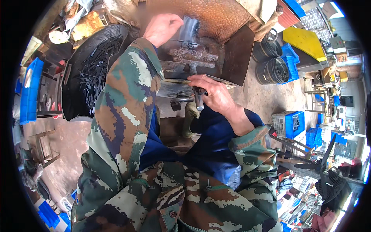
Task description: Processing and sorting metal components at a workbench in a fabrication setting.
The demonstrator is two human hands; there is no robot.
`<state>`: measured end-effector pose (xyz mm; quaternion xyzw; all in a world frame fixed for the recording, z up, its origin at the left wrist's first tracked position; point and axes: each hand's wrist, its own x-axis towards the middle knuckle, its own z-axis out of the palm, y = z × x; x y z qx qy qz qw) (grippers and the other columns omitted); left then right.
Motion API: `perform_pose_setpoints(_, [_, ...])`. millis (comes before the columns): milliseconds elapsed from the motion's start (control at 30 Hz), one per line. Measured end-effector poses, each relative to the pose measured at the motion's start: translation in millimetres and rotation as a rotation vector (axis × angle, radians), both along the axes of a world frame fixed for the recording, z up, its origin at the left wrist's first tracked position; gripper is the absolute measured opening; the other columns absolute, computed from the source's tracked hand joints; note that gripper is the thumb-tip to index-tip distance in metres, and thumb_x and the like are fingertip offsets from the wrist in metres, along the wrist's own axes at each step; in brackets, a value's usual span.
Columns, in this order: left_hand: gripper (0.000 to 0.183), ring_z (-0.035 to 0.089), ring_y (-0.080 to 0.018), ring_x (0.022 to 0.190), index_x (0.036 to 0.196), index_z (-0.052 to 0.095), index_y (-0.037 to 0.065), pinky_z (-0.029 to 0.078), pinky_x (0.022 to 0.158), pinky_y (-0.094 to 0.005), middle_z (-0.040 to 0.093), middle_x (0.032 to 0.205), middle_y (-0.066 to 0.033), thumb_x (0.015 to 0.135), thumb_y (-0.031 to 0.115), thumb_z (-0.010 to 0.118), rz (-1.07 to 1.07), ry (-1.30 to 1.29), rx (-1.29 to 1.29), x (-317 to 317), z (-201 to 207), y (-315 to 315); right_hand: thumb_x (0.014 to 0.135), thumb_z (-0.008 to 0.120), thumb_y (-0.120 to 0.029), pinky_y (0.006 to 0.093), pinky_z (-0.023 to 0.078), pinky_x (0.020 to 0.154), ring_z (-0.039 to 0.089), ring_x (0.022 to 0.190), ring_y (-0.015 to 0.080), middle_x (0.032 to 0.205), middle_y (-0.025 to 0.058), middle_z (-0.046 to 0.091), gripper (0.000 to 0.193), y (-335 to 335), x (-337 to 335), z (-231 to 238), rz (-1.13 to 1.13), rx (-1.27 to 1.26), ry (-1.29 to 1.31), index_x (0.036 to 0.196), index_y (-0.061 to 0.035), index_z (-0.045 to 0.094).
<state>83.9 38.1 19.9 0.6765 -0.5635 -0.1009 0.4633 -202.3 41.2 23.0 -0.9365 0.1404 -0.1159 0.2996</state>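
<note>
My right hand point(218, 96) is closed around a short metal handle point(199, 102) at the near side of a metal work box. My left hand point(164, 30) is raised over the far left of that box, its fingers curled together; what they hold, if anything, is hidden. Beside its fingertips is a blurred, shiny, pale patch point(189, 30) whose kind I cannot make out. Between the hands lies a worn, rusty metal block point(193, 56). Below the box front, left of the handle, sits a dark round knob-like part point(181, 99).
A black tub point(73, 91) of dark thin metal strips stands at my left. The box's tall side plate point(240, 54) rises on the right. Beyond it are black buckets point(272, 71) and a blue crate point(295, 124). Brown padded sheeting point(205, 17) hangs at the back.
</note>
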Motion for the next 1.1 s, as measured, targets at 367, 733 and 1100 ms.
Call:
perform_pose_setpoints(367, [0.017, 0.063, -0.0125, 0.073, 0.095, 0.072, 0.006, 0.051, 0.068, -0.0285, 0.07, 0.081, -0.0067, 0.087, 0.015, 0.061, 0.048, 0.013, -0.251, -18.0, 21.8, -5.9, 0.084, 0.071, -0.002, 0.0212, 0.05, 0.051, 0.064, 0.079, 0.0086, 0.112, 0.0051, 0.066, 0.026, -10.8, 37.7, 20.4, -0.435, 0.621, -0.376, 0.108, -0.0057, 0.066])
perform_pose_setpoints(733, [0.012, 0.065, -0.0321, 0.074, 0.078, 0.072, 0.015, 0.053, 0.067, -0.0406, 0.066, 0.075, -0.0111, 0.076, 0.023, 0.062, 0.193, 0.089, -0.206, -28.4, 17.2, -13.1, 0.087, 0.072, -0.014, 0.0261, 0.05, 0.046, 0.042, 0.046, 0.0067, 0.058, -0.0019, 0.049, 0.015, -118.9, 121.6, 40.3, -0.653, 0.598, -0.558, 0.085, -0.0047, 0.061])
perform_pose_setpoints(1100, [0.018, 0.065, -0.0367, 0.082, 0.082, 0.073, 0.011, 0.054, 0.075, -0.0438, 0.068, 0.086, -0.0143, 0.075, 0.017, 0.058, 0.187, 0.178, -0.126, -26.1, 21.4, -4.9, 0.091, 0.069, -0.021, 0.0281, 0.048, 0.051, 0.045, 0.047, 0.0108, 0.053, -0.0018, 0.043, 0.022, -165.7, 156.5, 33.5, -0.64, 0.61, -0.503, 0.097, 0.0, 0.07])
